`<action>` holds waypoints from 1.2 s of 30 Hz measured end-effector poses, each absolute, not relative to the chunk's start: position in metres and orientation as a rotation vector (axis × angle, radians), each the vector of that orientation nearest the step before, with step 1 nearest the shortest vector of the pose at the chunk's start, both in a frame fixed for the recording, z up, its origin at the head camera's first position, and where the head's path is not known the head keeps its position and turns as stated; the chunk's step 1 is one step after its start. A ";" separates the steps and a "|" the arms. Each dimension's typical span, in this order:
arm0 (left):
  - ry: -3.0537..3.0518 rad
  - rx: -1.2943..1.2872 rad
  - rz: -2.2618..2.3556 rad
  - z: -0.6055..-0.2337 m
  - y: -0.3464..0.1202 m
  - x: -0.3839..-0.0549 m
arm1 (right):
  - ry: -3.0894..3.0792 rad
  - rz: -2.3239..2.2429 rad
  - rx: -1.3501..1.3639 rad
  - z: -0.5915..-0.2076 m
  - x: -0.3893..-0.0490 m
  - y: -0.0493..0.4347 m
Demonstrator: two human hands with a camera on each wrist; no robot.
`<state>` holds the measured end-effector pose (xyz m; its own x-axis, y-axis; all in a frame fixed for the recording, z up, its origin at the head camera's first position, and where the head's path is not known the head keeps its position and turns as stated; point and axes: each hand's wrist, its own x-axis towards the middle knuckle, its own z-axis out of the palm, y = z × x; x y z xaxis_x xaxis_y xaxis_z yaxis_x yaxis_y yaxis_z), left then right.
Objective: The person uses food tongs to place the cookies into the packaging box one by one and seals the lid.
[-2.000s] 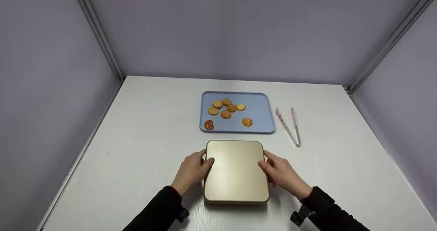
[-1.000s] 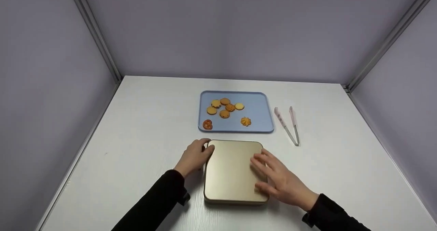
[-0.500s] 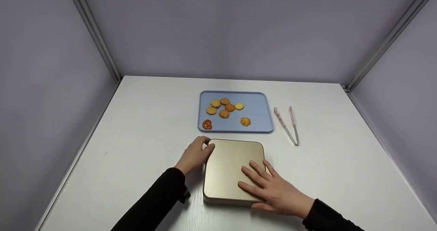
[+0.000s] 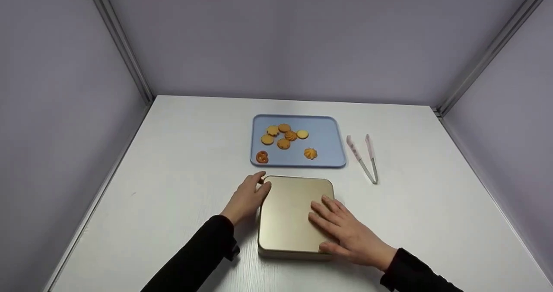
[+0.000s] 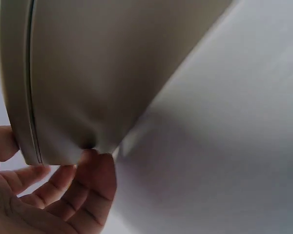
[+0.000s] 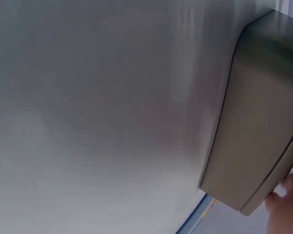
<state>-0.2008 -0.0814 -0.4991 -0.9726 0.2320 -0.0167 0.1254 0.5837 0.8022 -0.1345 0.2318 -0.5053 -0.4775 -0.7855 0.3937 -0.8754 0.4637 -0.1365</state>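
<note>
A gold rectangular tin (image 4: 287, 214) with its lid on lies on the white table, close to the person. The left hand (image 4: 247, 199) grips its far left corner, thumb on the lid and the other fingers against the side. In the left wrist view those fingers (image 5: 95, 195) bend round the tin's corner, near the seam under the lid. The right hand (image 4: 352, 238) rests on the right part of the lid with fingers spread and fairly straight. The right wrist view shows the tin's side wall (image 6: 256, 117) and only part of that hand (image 6: 287, 202).
Behind the tin stands a light blue tray (image 4: 330, 136) bearing several cookies and a pretzel (image 4: 262, 157). Tongs (image 4: 373, 171) with pale pink arms lie spread to the right of the tray. Grey panels (image 4: 276, 46) wall the table at the back and sides.
The right hand has let go of the tin's right side and moved onto the lid, shifting slightly there. The left hand has slid away from the person to the far left corner.
</note>
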 end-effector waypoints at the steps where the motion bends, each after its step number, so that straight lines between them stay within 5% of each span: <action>1: 2.697 0.331 1.337 -0.499 -0.083 -0.198 | -2.467 0.504 1.373 -0.505 -0.136 0.232; 7: 2.796 0.827 0.966 -0.492 -0.094 -0.174 | -2.587 0.619 1.179 -0.505 -0.148 0.235; 14: 2.799 1.276 0.554 -0.498 -0.102 -0.159 | -2.586 0.479 1.320 -0.504 -0.156 0.240; 25: 3.010 1.504 0.445 -0.516 -0.102 -0.159 | -2.424 0.464 1.342 -0.514 -0.159 0.238; 36: 2.927 1.375 0.399 -0.509 -0.105 -0.157 | -2.477 0.417 1.337 -0.514 -0.159 0.237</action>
<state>-0.1570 -0.1046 -0.5093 -0.6384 0.7411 0.2079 0.7697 0.6153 0.1699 -0.1594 0.2373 -0.5138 -0.5243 -0.7575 0.3889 -0.8431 0.5258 -0.1125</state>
